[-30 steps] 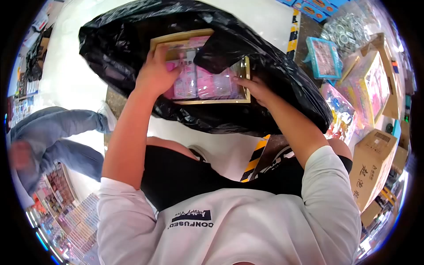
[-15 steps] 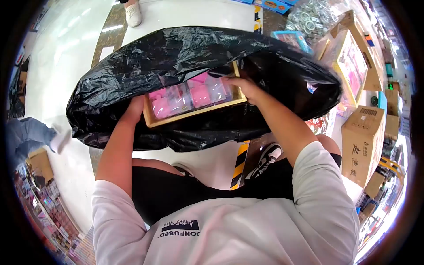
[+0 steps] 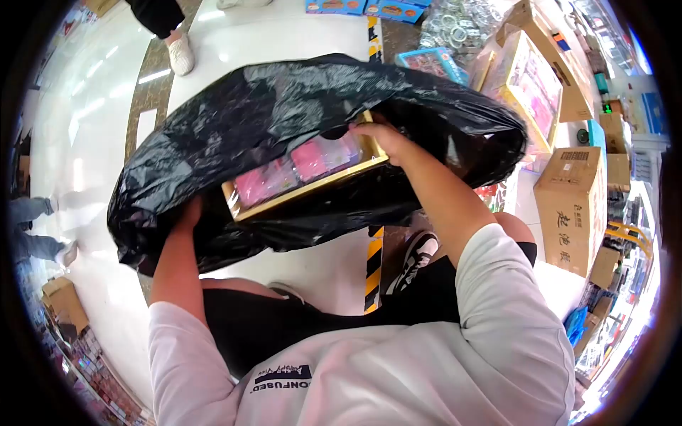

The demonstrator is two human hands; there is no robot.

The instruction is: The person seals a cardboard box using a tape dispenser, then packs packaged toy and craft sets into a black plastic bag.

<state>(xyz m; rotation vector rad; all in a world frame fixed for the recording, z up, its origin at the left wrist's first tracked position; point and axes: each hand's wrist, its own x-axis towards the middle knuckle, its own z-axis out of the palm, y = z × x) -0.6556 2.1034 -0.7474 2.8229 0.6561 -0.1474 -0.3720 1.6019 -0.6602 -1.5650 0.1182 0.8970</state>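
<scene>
A large black plastic bag (image 3: 284, 92) hangs wide open in front of my body. In its mouth lies a shallow, yellow-edged box (image 3: 320, 190), tilted up toward its right end. Pink items in clear wrapping (image 3: 266, 183) fill much of the box, and the bag's upper edge covers its far side. My right hand (image 3: 383, 140) is closed on the box's right end, with fingers over the rim. My left hand (image 3: 189, 213) is inside the bag's left part, a little away from the box's left end; shadow and plastic hide its fingers.
Brown cartons (image 3: 568, 213) and a yellow-edged package (image 3: 526, 92) stand at the right. Clear bags of ring-shaped items (image 3: 455, 28) and blue boxes (image 3: 398, 8) lie at the top. Other people's legs and shoes (image 3: 181, 55) show at the top left and far left.
My left hand has come away from the box's left end, moving left and deeper into the bag. The bag now covers more of the box. My right hand keeps its grip.
</scene>
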